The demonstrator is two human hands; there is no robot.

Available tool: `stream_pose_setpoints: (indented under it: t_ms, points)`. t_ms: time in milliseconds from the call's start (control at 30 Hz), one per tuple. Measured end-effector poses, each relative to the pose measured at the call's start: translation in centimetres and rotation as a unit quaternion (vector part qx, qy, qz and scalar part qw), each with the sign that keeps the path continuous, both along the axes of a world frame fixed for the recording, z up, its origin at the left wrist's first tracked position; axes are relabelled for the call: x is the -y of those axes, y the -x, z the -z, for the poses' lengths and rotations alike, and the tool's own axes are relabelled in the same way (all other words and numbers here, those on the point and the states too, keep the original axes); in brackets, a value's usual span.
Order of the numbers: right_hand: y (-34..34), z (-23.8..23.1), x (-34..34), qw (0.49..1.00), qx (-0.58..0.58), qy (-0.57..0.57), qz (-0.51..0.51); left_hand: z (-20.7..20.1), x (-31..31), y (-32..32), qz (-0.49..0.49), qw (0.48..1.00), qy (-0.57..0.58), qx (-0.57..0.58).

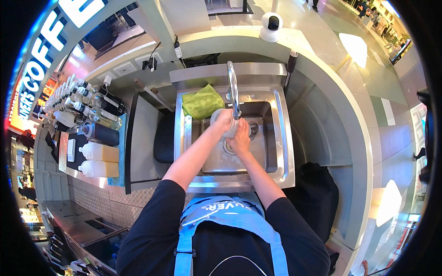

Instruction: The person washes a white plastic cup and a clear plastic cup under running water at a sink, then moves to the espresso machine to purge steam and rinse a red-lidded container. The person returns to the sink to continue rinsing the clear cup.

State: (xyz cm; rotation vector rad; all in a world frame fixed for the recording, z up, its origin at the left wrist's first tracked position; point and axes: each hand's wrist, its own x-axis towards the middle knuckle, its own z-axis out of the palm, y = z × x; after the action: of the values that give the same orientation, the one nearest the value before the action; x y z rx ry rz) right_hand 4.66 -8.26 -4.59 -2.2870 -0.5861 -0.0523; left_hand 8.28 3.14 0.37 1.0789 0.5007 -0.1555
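Observation:
Both my hands are over the stainless steel sink (pixel 270 171), beneath the curved chrome faucet (pixel 234 87). My left hand (pixel 223 120) is closed round a clear, whitish cup (pixel 229 133), whose outline is partly hidden by my fingers. From the other side my right hand (pixel 240 140) presses against the same cup, its fingers curved along the wall. Whether water is running cannot be made out. A crumpled green cloth (pixel 201 102) lies on the sink's back left corner, just beyond my left hand.
Left of the sink, a counter carries several pump bottles (pixel 99 110) and two pale squeeze bottles (pixel 101 168) on a blue mat. A white camera (pixel 271 26) stands on the curved partition behind the sink. Black fabric (pixel 315 198) hangs at the right.

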Motion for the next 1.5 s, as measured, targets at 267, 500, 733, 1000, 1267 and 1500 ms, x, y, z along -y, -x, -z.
stream_pose_setpoints:
  t_ms: [267, 500, 733, 1000, 1267, 1500]
  points:
    - [-1.0, 1.0, 1.2, 0.996, 0.011, -0.087, 0.004, -0.1, 1.1, 2.8, 0.287, 0.729, -0.618, 0.063]
    - [0.2, 0.8, 0.3, 0.998, 0.023, -0.057, 0.016, 1.9, 1.5, -0.3, -0.041, 0.999, 0.017, 0.005]
    - [-1.3, 0.0, 2.3, 0.998, -0.009, -0.049, -0.031, -1.7, 1.4, 2.7, 0.313, 0.746, -0.583, 0.075]
    - [-3.0, -0.9, 2.7, 0.955, -0.108, -0.215, -0.173, -3.1, -2.1, 2.8, 0.445, 0.73, -0.465, 0.229]
    - [0.7, 0.3, -0.3, 0.997, 0.076, -0.006, 0.032, -0.2, 1.5, 0.4, -0.061, 0.996, -0.053, -0.042]
    - [-0.6, 1.1, 0.9, 0.989, 0.087, -0.115, 0.028, -1.4, 1.4, 2.9, 0.343, 0.709, -0.614, 0.051]
